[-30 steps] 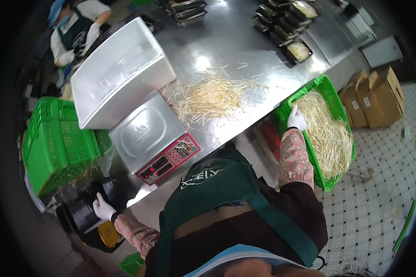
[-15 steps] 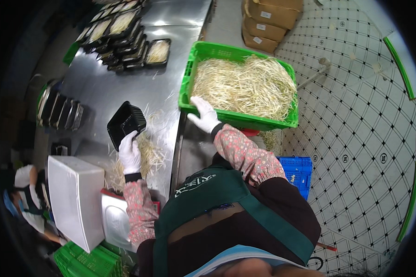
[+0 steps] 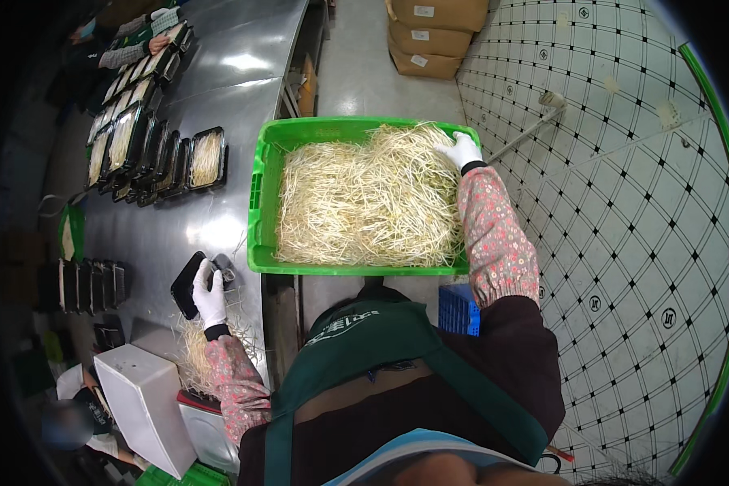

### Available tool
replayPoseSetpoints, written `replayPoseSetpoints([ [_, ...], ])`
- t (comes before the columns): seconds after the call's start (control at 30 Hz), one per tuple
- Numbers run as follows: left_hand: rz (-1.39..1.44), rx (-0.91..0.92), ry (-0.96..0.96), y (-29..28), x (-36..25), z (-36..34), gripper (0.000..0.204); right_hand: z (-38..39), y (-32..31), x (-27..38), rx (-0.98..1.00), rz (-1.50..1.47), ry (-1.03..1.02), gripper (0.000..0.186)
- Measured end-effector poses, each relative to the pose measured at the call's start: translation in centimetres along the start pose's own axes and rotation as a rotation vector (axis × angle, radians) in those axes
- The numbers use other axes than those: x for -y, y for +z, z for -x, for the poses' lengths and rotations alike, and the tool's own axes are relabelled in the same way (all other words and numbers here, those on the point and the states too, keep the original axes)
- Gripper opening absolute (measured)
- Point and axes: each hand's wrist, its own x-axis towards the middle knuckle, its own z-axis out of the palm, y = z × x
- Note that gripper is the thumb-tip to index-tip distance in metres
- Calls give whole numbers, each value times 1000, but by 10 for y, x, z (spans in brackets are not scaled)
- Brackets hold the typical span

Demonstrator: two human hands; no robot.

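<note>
My left hand (image 3: 209, 296), in a white glove, grips a black plastic tray (image 3: 186, 283) by its rim over the steel table. The tray is tilted and its inside is mostly hidden. Loose bean sprouts (image 3: 193, 347) lie on the tabletop beside my left wrist. A green crate (image 3: 356, 270) full of pale bean sprouts (image 3: 340, 198) stands in front of me. At its far right corner my right hand (image 3: 463, 151), also gloved, rests against the heap with fingers apart.
Stacked black trays filled with sprouts (image 3: 206, 158) cover the far left of the steel table (image 3: 235, 97). More black trays (image 3: 89, 283) and a white box (image 3: 140, 405) stand at left. Two people work beyond the table. Brown sacks (image 3: 437, 36) and a blue crate (image 3: 459, 309) are on the floor.
My right hand has moved from the crate's near left edge to its far right corner. The black tray has tilted in my left hand. The whole view has shifted.
</note>
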Motion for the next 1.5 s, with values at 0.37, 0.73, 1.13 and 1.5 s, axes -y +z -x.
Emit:
replayPoseSetpoints([
  [0.37,212,290,-6,101,-61,-13,25,7,5,2,209,-291,35,62],
  [0.73,773,796,-394,225,-67,-48,69,114,-57,140,11,-619,-118,72],
  [1.13,559,429,-583,304,-13,-36,67,120,68,113,-52,455,-271,81],
  [1.5,473,423,-807,281,3,-45,21,72,14,75,-88,305,-96,47],
])
